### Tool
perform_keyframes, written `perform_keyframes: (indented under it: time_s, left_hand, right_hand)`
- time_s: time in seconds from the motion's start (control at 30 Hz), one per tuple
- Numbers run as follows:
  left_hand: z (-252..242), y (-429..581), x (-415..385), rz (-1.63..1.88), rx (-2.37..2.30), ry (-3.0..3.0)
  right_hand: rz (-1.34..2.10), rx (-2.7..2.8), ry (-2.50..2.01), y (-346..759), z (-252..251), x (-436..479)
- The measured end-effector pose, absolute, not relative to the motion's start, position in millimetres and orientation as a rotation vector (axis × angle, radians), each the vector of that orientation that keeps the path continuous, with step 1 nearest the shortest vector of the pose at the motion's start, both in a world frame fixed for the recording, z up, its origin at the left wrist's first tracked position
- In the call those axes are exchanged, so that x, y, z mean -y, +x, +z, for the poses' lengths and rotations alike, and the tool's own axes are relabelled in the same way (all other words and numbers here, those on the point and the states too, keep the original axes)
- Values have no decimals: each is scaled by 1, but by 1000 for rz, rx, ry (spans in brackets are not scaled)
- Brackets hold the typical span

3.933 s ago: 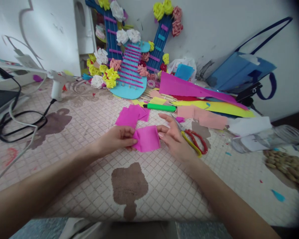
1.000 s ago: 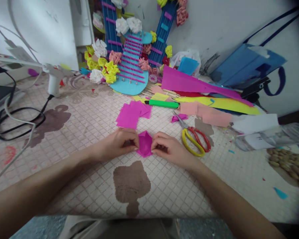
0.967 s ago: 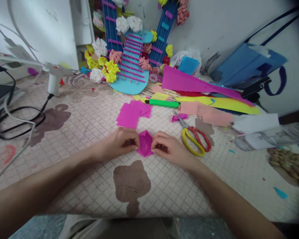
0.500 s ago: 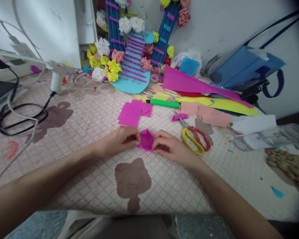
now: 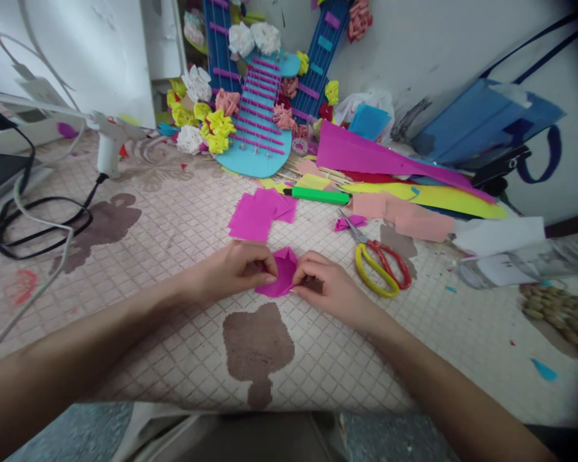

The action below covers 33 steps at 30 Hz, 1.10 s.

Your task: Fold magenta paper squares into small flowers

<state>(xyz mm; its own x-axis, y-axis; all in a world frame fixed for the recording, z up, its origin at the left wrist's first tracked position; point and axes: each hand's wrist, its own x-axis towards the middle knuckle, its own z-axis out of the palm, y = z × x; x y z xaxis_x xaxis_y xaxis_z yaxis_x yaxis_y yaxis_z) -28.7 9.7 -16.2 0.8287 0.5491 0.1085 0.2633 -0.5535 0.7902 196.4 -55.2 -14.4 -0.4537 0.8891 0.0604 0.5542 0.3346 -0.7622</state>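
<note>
A small piece of magenta paper (image 5: 284, 274), partly folded with raised edges, is held between my two hands just above the patterned tablecloth (image 5: 183, 359). The fingertips of my left hand (image 5: 245, 268) pinch its left side. On the opposite edge, my right hand (image 5: 322, 280) has thumb and forefinger closed on the paper. Behind my left hand lies a loose stack of magenta paper squares (image 5: 253, 218). Scissors (image 5: 376, 260) with one yellow and one red handle rest right of my right hand, their tips by a folded magenta scrap (image 5: 350, 222).
Further back lie a green marker (image 5: 320, 195), coloured paper sheets (image 5: 390, 163) and a blue craft model (image 5: 260, 125) with paper flowers. At left are a white glue gun (image 5: 106, 144) and black cable (image 5: 38, 221); at right, a clear bottle (image 5: 530, 260) and a brown nut-like heap (image 5: 559, 311).
My left fingertips have shifted slightly right, over the paper, and more of its lower left part shows beneath them. My right hand keeps its pinch. The view has turned slightly.
</note>
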Motion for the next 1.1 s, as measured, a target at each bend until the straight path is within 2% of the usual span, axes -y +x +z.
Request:
perform_keyframes:
  time_s: [0.1, 0.23, 0.43, 0.9, 1.1]
  left_hand:
    - [-15, -36, -11, 380, -466, 2249]
    - [-16, -37, -8, 376, -558, 2398]
    - [-14, -32, -9, 475, -559, 2310]
    - [-20, -16, 3, 565, -801, 2310]
    - [-17, -25, -3, 469, -576, 2289]
  right_hand:
    - [964, 2155, -1231, 199, -13, 54]
    - [1003, 2163, -1195, 206, -10, 52]
    - [1020, 2228, -1119, 214, -8, 50]
    - [850, 2121, -1317, 193, -13, 59]
    - [859, 2163, -1300, 196, -9, 57]
